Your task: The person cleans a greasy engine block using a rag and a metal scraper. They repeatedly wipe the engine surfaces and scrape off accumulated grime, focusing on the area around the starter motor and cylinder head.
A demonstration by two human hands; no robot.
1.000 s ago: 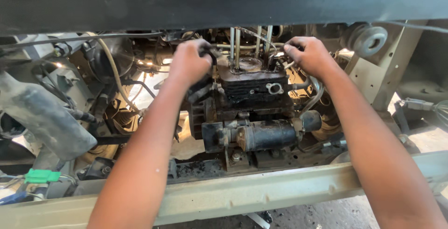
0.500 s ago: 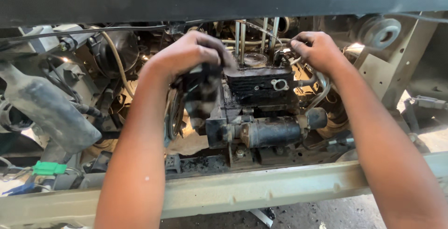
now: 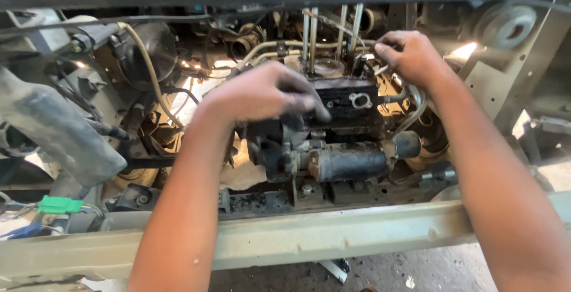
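Note:
A greasy black engine block (image 3: 351, 104) sits in a vehicle's open frame, with several upright metal studs (image 3: 309, 36) rising from its top. A dark cylindrical starter motor (image 3: 348, 162) is bolted low on its front. My left hand (image 3: 262, 93) lies over the block's left front, fingers stretched out to the right across it and slightly blurred. My right hand (image 3: 410, 57) is at the block's top right corner, fingers curled around its edge beside the studs and a pale hose (image 3: 410, 110).
A pale metal frame rail (image 3: 333, 235) runs across in front of the engine. A grey duct (image 3: 53, 131) and a green connector (image 3: 58, 204) are at the left. A beige hose (image 3: 148, 72) and cables hang at the back left. A round metal part (image 3: 511, 24) sits top right.
My left hand has slid from the engine's back left down and forward onto the block's left front. The right hand has stayed at the top right corner.

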